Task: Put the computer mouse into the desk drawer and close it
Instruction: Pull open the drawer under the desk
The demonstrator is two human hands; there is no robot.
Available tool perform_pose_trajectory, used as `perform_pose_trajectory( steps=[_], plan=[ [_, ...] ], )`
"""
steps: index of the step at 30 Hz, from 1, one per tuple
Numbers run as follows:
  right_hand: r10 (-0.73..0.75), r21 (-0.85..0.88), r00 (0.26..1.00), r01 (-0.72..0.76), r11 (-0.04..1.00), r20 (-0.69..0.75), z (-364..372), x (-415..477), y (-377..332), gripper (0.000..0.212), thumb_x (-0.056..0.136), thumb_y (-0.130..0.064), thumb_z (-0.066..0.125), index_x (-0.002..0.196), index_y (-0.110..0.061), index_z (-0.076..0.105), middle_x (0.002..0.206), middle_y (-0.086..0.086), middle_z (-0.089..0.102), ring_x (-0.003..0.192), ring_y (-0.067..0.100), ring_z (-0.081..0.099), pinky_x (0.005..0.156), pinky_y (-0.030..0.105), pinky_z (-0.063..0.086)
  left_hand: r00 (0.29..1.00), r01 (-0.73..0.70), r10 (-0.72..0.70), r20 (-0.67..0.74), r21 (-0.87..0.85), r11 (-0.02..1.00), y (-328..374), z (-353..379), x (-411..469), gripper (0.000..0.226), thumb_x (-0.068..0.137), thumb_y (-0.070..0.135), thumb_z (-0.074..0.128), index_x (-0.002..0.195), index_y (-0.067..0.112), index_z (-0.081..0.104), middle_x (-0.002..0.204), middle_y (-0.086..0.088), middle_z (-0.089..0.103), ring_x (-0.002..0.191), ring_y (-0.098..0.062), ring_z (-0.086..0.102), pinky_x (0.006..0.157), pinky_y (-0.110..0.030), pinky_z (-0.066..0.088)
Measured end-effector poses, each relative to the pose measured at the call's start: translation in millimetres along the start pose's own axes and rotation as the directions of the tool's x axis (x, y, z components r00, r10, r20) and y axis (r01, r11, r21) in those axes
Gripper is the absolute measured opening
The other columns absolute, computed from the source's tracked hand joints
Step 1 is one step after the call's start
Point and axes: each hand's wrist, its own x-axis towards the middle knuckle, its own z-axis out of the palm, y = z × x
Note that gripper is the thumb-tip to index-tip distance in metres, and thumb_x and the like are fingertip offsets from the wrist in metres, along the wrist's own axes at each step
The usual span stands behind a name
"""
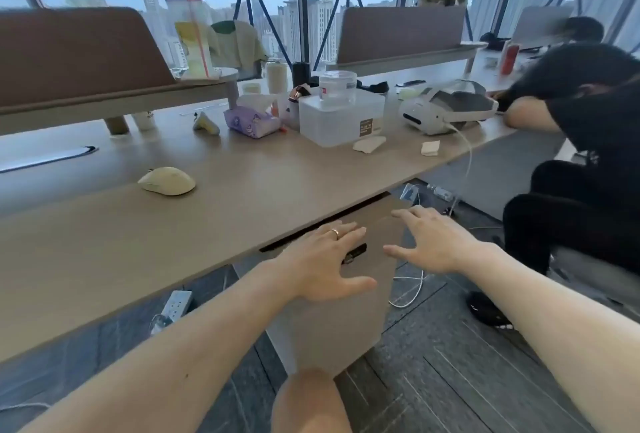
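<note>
Cream mouse [167,181] lies on the desk [242,190], well left of both spread, empty hands [322,259] [436,242] at the drawer [346,294]; labels unreadable.

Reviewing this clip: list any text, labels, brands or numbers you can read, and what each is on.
No text is legible.
Brown label on the translucent storage box: lines of print, too small to read.
Red sticker on the clear round container: blurred.
Purple tissue pack: printed pattern, no words readable.
Computer mouse and drawer front: no visible markings.
</note>
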Motion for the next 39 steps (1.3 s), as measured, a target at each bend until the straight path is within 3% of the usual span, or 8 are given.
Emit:
perform_pose_trajectory(
  steps=[3,9,16,22,26,30,34,39],
  plan=[
    [-0.024,-0.011,1.000,0.024,1.000,-0.006,19.1,8.9,-1.7,0.083,0.086,-0.070,0.046,0.153,-0.025,0.028,0.149,0.006,0.043,0.133,0.028,0.044,0.107,0.044,0.041,0.996,0.084,-0.085,0.020,0.029,0.996,-12.0,15.9,-0.2,0.094,0.089,0.075,0.046,0.161,0.025,0.011,0.169,0.002,0.014,0.153,-0.020,0.014,0.122,-0.044,0.021],
    [-0.050,0.044,0.997,0.047,0.998,0.063,55.0,24.3,-11.6,0.074,0.088,-0.061,0.051,0.150,-0.022,0.037,0.143,0.007,0.049,0.130,0.030,0.047,0.104,0.044,0.043,0.963,0.269,-0.266,-0.050,0.074,0.960,-39.2,49.3,-6.2,0.090,0.094,0.068,0.042,0.161,0.020,0.004,0.169,-0.002,0.008,0.151,-0.023,0.011,0.122,-0.040,0.014],
    [-0.049,0.150,0.992,0.031,0.988,0.115,88.8,46.7,-25.7,0.053,0.090,-0.059,0.051,0.128,-0.023,0.055,0.121,0.002,0.061,0.104,0.027,0.062,0.084,0.040,0.053,0.938,0.278,-0.234,-0.256,0.150,0.949,-44.8,78.8,-16.2,0.083,0.092,0.064,0.040,0.159,0.017,0.023,0.161,-0.002,0.031,0.140,-0.024,0.030,0.114,-0.041,0.025],
    [0.042,0.351,0.982,-0.105,0.930,0.184,117.4,61.8,-33.0,0.043,0.091,-0.055,0.051,0.105,-0.016,0.065,0.106,0.011,0.069,0.100,0.032,0.063,0.083,0.036,0.051,0.916,0.280,-0.215,-0.339,0.156,0.947,-47.9,83.5,-13.9,0.063,0.097,0.046,0.041,0.153,0.017,0.040,0.147,0.000,0.052,0.129,-0.023,0.044,0.104,-0.042,0.038],
    [0.193,0.586,0.940,-0.327,0.742,0.280,130.8,77.2,-40.1,0.035,0.090,-0.043,0.055,0.089,-0.012,0.070,0.095,0.016,0.073,0.091,0.035,0.067,0.081,0.040,0.053,0.910,0.245,-0.175,-0.377,0.148,0.958,-55.1,79.8,-11.5,0.050,0.098,0.026,0.051,0.147,0.018,0.050,0.138,0.003,0.060,0.121,-0.022,0.051,0.092,-0.039,0.043],
    [0.297,0.775,0.864,-0.499,0.388,0.407,137.9,87.2,-52.7,0.023,0.096,-0.023,0.056,0.082,-0.007,0.065,0.069,0.007,0.065,0.059,0.023,0.062,0.054,0.027,0.048,0.914,0.254,-0.196,-0.356,0.126,0.959,-57.6,82.5,-10.6,0.070,0.081,0.005,0.068,0.147,0.018,0.050,0.139,0.003,0.059,0.121,-0.022,0.052,0.089,-0.039,0.042],
    [0.286,0.829,0.802,-0.558,0.046,0.524,134.2,83.0,-58.9,0.018,0.100,-0.018,0.052,0.086,-0.009,0.059,0.070,0.005,0.058,0.059,0.018,0.054,0.059,0.029,0.047,0.915,0.269,-0.215,-0.342,0.118,0.956,-57.9,81.0,-9.6,0.084,0.070,-0.007,0.067,0.148,0.018,0.049,0.142,0.002,0.058,0.124,-0.023,0.050,0.092,-0.038,0.038],
    [0.329,0.840,0.781,-0.537,-0.080,0.531,142.6,83.0,-63.5,0.021,0.101,-0.023,0.049,0.086,-0.011,0.059,0.069,0.003,0.058,0.058,0.016,0.053,0.058,0.028,0.045,0.908,0.284,-0.233,-0.348,0.103,0.953,-54.3,79.6,-8.2,0.085,0.075,-0.009,0.063,0.152,0.020,0.044,0.148,0.003,0.053,0.129,-0.023,0.046,0.097,-0.036,0.034]
  ],
)
